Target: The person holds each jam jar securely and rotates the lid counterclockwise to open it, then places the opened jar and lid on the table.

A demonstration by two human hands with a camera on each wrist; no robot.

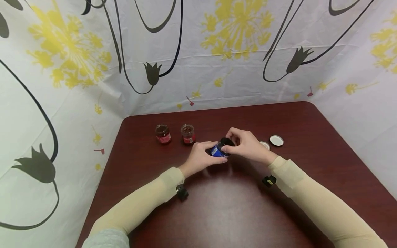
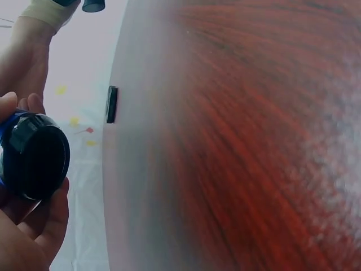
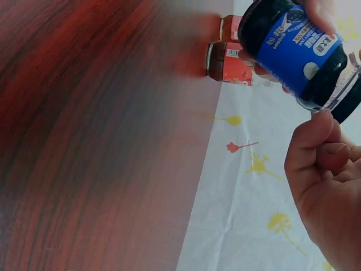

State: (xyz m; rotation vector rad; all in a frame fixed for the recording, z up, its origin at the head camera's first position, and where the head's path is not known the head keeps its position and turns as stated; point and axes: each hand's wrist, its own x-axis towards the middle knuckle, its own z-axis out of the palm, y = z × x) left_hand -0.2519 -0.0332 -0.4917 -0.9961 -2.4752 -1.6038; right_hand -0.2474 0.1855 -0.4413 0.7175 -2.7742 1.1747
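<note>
My left hand (image 1: 201, 157) grips a glass jar (image 1: 216, 151) with a blue label and dark contents, held tilted above the table. In the left wrist view the jar's dark round base (image 2: 42, 161) faces the camera. My right hand (image 1: 248, 146) is at the jar's other end, pinching the edge of its black lid (image 1: 228, 142). From the right wrist view, thumb and curled fingers (image 3: 321, 127) meet at the lid's rim, and a clear band of glass shows beside the lid (image 3: 351, 101).
Two red-labelled jars, one at the left (image 1: 163, 134) and another beside it (image 1: 187, 134), stand lidless towards the back of the dark red table (image 1: 149, 165). Two loose lids lie right of my hands: one white inside (image 1: 276, 140), one partly hidden (image 1: 265, 145). Patterned sheets enclose the table.
</note>
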